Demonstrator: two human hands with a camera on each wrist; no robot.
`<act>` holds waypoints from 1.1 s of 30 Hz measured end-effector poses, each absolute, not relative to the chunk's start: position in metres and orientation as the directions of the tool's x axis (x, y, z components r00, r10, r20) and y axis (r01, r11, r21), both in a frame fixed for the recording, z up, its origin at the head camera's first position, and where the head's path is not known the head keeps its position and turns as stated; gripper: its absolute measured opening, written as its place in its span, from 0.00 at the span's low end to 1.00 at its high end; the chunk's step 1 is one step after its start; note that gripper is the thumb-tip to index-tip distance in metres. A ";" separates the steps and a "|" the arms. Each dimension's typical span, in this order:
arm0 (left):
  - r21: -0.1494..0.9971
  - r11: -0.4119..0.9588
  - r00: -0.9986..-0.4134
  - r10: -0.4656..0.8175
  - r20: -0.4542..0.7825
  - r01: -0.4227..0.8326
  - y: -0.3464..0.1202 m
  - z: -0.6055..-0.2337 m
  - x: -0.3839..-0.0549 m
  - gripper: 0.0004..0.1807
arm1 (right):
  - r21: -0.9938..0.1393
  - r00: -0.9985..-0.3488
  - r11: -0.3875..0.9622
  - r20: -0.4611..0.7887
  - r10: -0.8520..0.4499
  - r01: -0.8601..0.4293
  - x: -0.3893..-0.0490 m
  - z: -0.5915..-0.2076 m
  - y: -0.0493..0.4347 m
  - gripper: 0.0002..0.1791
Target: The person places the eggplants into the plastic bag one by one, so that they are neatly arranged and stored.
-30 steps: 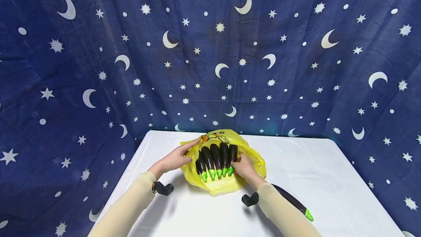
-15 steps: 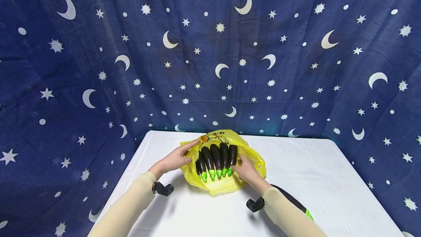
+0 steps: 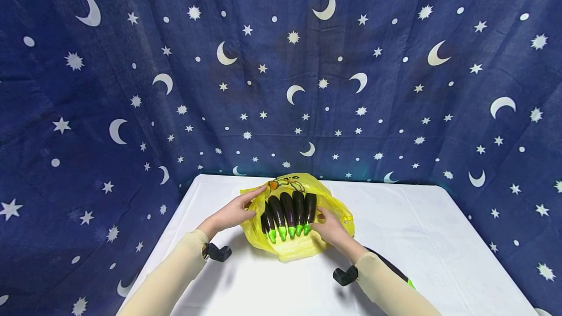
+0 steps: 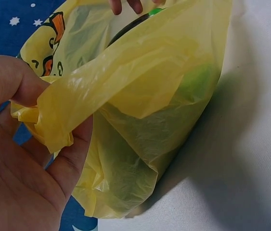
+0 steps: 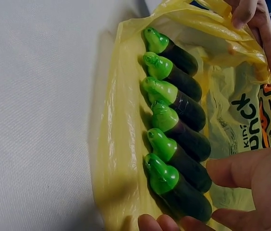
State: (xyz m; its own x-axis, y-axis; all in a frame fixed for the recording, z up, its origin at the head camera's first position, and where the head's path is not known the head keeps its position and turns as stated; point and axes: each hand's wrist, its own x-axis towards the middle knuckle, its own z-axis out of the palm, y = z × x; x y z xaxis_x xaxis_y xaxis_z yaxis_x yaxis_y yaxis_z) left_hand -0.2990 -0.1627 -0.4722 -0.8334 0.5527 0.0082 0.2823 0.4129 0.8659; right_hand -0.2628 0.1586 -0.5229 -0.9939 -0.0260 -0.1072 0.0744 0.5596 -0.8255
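A yellow plastic bag (image 3: 298, 251) with a printed cartoon duck lies on the table, its mouth facing me. Inside, several dark purple eggplants (image 3: 287, 207) with bright green stems rest side by side in a row. My left hand (image 3: 232, 212) pinches the left edge of the bag's mouth, the film bunched between thumb and fingers in the left wrist view. Within the right side of the mouth, my right hand (image 3: 330, 228) is spread beside the rightmost eggplant (image 5: 188, 199), thumb and fingers apart, nothing held. Contact between the thumb and the eggplants cannot be told.
One more eggplant (image 3: 392, 266) lies on the white-covered table (image 3: 439, 238) at the right, partly hidden under my right sleeve. Behind the table hangs a blue curtain (image 3: 281, 62) with moons and stars. Black wrist mounts (image 3: 217, 252) sit on both wrists.
My right hand has let go of the rightmost eggplant and drawn back slightly to the right and toward me. The left hand stays on the bag.
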 end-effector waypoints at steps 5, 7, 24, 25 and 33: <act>0.862 0.420 -0.836 0.549 0.006 0.282 -0.163 -0.472 -0.299 0.45 | -0.832 -0.994 0.553 -0.092 -0.052 0.048 -0.260 -0.519 0.161 0.40; 0.865 0.414 -0.836 0.549 0.009 0.282 -0.163 -0.471 -0.299 0.45 | -0.835 -0.995 0.550 -0.077 -0.071 0.026 -0.259 -0.517 0.162 0.40; 0.872 0.402 -0.838 0.545 0.018 0.280 -0.162 -0.470 -0.297 0.45 | -0.852 -0.987 0.516 0.003 -0.163 -0.088 -0.240 -0.501 0.183 0.43; 0.871 0.404 -0.838 0.545 0.015 0.279 -0.162 -0.470 -0.297 0.45 | -0.855 -0.985 0.509 0.009 -0.172 -0.096 -0.240 -0.500 0.185 0.43; 0.870 0.416 -0.843 0.538 -0.002 0.264 -0.163 -0.473 -0.299 0.45 | -0.843 -0.970 0.510 0.055 -0.238 -0.173 -0.238 -0.488 0.202 0.42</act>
